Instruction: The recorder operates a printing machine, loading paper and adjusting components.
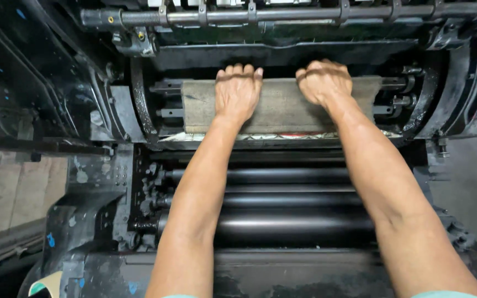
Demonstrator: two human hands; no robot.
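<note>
Bare forearms reach from the lower edge over three glossy black steel rollers (282,201), which lie below both hands; beyond them sits the large black cast-metal press frame (92,182); a wide grey-brown fabric-covered cylinder (282,107) lies directly under both palms; a thin grey metal rod (282,15) runs above the fingertips; the left hand (237,92) presses flat on the cylinder, fingers extended over its far edge; the right hand (322,81) curls knuckled over that edge, grasping it.
</note>
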